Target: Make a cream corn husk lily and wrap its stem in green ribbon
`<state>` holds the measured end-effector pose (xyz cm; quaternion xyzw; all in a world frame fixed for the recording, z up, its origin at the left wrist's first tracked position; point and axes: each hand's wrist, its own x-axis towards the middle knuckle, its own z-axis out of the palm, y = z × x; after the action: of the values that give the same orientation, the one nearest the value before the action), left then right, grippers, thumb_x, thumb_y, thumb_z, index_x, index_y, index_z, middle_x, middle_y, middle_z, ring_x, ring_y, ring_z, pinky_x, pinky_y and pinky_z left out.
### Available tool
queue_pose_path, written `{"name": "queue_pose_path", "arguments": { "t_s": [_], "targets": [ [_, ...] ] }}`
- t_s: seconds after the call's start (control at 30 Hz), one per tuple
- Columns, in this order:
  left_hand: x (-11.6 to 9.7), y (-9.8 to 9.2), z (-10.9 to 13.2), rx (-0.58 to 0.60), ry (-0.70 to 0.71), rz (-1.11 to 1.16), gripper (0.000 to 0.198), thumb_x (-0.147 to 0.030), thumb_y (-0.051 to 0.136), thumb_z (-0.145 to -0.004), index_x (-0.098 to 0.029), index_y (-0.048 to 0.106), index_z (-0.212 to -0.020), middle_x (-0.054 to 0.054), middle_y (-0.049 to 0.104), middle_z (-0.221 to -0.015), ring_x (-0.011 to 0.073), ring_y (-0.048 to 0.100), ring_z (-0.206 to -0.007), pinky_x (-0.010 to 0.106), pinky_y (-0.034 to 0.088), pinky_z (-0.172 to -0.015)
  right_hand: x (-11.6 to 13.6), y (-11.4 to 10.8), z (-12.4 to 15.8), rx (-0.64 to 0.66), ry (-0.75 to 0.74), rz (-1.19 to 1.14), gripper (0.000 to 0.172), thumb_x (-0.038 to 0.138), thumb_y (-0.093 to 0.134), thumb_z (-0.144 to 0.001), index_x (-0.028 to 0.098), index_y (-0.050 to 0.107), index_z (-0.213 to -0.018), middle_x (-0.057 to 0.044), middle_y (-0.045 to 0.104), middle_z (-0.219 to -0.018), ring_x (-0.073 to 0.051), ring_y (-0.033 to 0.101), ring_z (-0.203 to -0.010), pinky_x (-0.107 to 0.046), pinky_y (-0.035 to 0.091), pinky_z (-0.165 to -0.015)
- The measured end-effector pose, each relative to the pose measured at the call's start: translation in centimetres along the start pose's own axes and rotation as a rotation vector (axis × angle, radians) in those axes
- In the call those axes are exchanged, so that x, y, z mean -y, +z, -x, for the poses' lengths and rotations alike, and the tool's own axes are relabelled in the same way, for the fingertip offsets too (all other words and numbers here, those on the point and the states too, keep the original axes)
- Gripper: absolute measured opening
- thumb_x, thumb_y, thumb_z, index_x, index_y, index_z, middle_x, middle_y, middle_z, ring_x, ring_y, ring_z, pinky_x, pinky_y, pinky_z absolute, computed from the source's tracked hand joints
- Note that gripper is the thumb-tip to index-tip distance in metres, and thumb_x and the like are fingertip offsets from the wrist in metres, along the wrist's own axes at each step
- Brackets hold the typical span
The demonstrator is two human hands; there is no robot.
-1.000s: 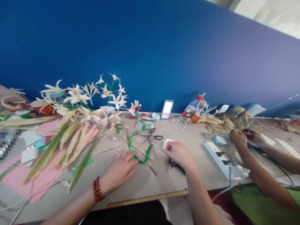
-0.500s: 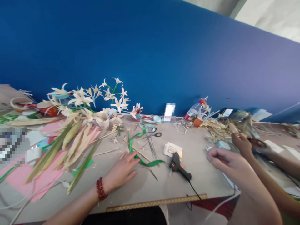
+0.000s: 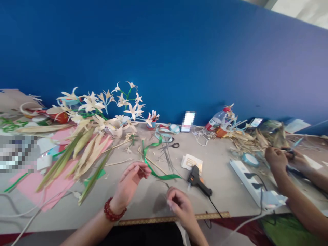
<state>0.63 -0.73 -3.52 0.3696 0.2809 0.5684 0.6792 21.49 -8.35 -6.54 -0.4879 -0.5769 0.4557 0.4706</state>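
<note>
My left hand (image 3: 131, 182), with a red bead bracelet (image 3: 112, 210) at its wrist, is raised over the table left of the green ribbon (image 3: 165, 176). Its fingers are curled and pinched; what they hold is too small to tell. Just below the ribbon's lower end, my right hand (image 3: 180, 205) is closed, thumb against forefinger, on something too thin to make out. A black glue gun (image 3: 199, 181) lies to the right, by a white patterned packet (image 3: 192, 163). Dark scissors (image 3: 174, 145) and thin wires (image 3: 167, 158) lie behind the ribbon.
Corn husks (image 3: 88, 153) and pink paper (image 3: 55, 188) cover the left side, before husk flowers (image 3: 92, 102). A power strip (image 3: 247, 184) lies at right, beside another person's hands (image 3: 276, 159). A bottle (image 3: 215, 121) stands at the back; a patterned strip (image 3: 151, 220) lines the front edge.
My right hand has come left from above the power strip to the middle front. My left hand has lifted and curled from lying spread by the ribbon. The view has shifted slightly.
</note>
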Motion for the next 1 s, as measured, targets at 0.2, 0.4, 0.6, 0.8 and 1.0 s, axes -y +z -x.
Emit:
{"name": "queue_pose_path", "arguments": {
  "t_s": [0.2, 0.4, 0.6, 0.8, 1.0],
  "targets": [
    [-0.7, -1.7, 0.5, -0.155, 0.143, 0.011, 0.015, -0.027, 0.061, -0.089, -0.017, 0.071, -0.092, 0.005, 0.067, -0.081, 0.0145, 0.060, -0.076, 0.029, 0.048, -0.075, -1.4, 2.2, -1.7, 0.093, 0.005, -0.003, 0.033, 0.045, 0.061, -0.085, 0.019, 0.051, -0.066, 0.000, 0.051, -0.066, -0.015, 0.048, -0.062, -0.025, 0.040, -0.059],
    [-1.6, -2.9, 0.7, -0.244, 0.158, -0.005, 0.015, -0.030, 0.067, -0.085, -0.016, 0.071, -0.090, 0.002, 0.062, -0.073, 0.0119, 0.055, -0.068, 0.026, 0.045, -0.067, -1.9, 3.1, -3.9, 0.335, 0.093, 0.044, 0.029, 0.043, 0.052, -0.093, 0.020, 0.068, -0.098, -0.010, 0.065, -0.099, -0.016, 0.059, -0.067, -0.023, 0.046, -0.049],
    [-1.7, -3.8, 1.0, -0.226, 0.070, -0.097, 0.018, -0.032, 0.066, -0.085, -0.016, 0.070, -0.092, 0.002, 0.061, -0.071, 0.0120, 0.054, -0.068, 0.025, 0.043, -0.066, -2.2, 2.3, -9.2, 0.151, 0.209, 0.109, 0.046, 0.043, 0.064, -0.081, 0.024, 0.060, -0.123, -0.010, 0.067, -0.104, -0.016, 0.061, -0.057, -0.020, 0.041, -0.034],
    [-1.6, -4.0, 0.9, -0.168, 0.032, -0.215, 0.021, -0.032, 0.062, -0.088, -0.017, 0.066, -0.102, 0.001, 0.062, -0.071, 0.0134, 0.055, -0.069, 0.027, 0.043, -0.070, -0.4, 2.8, -10.7, 0.055, 0.191, 0.097, 0.033, 0.043, 0.059, -0.084, 0.021, 0.065, -0.107, -0.007, 0.068, -0.092, -0.012, 0.056, -0.051, -0.020, 0.040, -0.035],
    [-1.4, -3.3, 0.0, -0.014, -0.066, -0.327, 0.020, -0.031, 0.060, -0.089, -0.017, 0.065, -0.103, 0.001, 0.064, -0.072, 0.0140, 0.057, -0.071, 0.028, 0.044, -0.073, 3.6, 5.8, -10.0, 0.065, 0.124, -0.070, 0.026, 0.039, 0.061, -0.085, 0.020, 0.068, -0.100, -0.001, 0.065, -0.075, -0.009, 0.048, -0.049, -0.019, 0.038, -0.042]
  ]
}}
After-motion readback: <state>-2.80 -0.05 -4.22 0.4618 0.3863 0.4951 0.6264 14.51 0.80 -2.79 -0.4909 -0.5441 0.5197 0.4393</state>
